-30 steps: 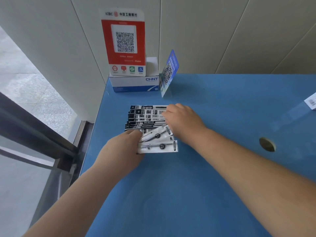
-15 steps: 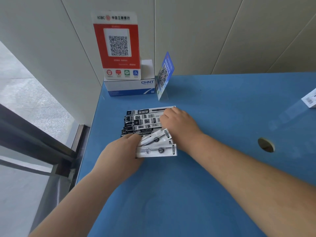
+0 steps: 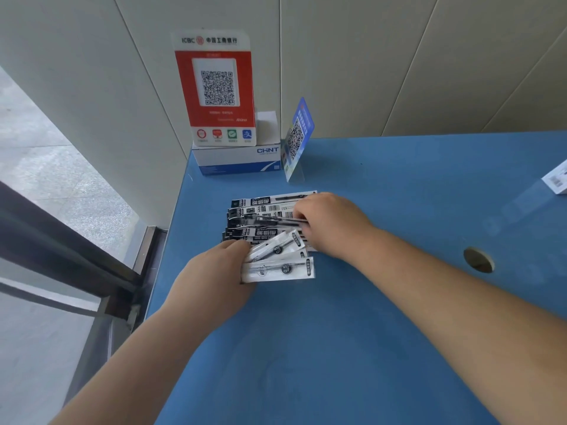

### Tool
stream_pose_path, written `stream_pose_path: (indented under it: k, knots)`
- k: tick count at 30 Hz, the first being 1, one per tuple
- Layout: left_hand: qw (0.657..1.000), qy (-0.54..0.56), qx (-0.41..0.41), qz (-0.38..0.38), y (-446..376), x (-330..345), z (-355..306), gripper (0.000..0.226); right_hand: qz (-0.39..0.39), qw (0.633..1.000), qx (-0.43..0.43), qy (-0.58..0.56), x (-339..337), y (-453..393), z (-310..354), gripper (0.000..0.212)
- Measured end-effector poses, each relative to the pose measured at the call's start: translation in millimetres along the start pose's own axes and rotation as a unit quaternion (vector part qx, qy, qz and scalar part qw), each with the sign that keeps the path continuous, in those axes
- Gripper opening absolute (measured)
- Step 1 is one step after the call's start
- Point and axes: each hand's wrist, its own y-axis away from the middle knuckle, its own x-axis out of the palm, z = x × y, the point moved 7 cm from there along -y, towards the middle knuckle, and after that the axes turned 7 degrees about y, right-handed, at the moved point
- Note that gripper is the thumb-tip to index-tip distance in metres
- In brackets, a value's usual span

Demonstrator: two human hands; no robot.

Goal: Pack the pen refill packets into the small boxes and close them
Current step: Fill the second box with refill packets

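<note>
— Holding the packets [image 3: 270, 222] where?
— On our blue table [image 3: 383, 348]. Our left hand [image 3: 214, 271] pinches the near ones; our right hand [image 3: 331, 223] pinches one mid-pile.

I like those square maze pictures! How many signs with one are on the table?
2. The red sign stands on the white box in the corner; the blue sign stands tilted just right of it. None looks hidden.

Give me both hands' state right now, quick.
Left hand: grips the near ends of the white refill packets.
Right hand: fingers curled, pinching a packet in the black-printed packet stack.
</note>
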Motion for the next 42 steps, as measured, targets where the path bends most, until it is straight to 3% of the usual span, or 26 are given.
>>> stream_pose_path:
  k: [9,12,16,21,25,32,36,42]
  knots:
    - [1.0,-0.008,-0.004,-0.008,4,-3,-5,0.026,0.1,0.99,0.01,-0.098,4,4,-10,0.018]
    - [1.0,-0.013,-0.005,-0.008,4,-2,-6,0.026,0.1,0.984,0.06,-0.137,5,6,-20,0.028]
    - [1.0,-0.013,-0.001,-0.012,5,-4,-10,0.026,0.084,0.977,0.103,-0.167,5,10,-31,0.019]
    - [1.0,-0.022,-0.001,-0.011,7,-3,-13,0.027,0.053,0.97,0.108,-0.212,-1,18,-37,0.031]
    - [1.0,-0.023,0.002,-0.021,8,-4,-19,0.026,0.039,0.95,0.123,-0.283,-5,36,-48,0.026]
    - [0.999,-0.037,-0.014,0.001,4,7,-34,0.013,0.024,0.858,0.241,-0.453,4,108,-87,0.028]
    - [0.998,-0.054,0.003,0.014,-6,15,-57,0.018,0.0,0.808,0.303,-0.505,13,162,-117,0.028]
    - [0.998,-0.044,0.04,0.007,-8,25,-108,0.018,-0.043,0.699,0.323,-0.637,12,213,-140,0.016]
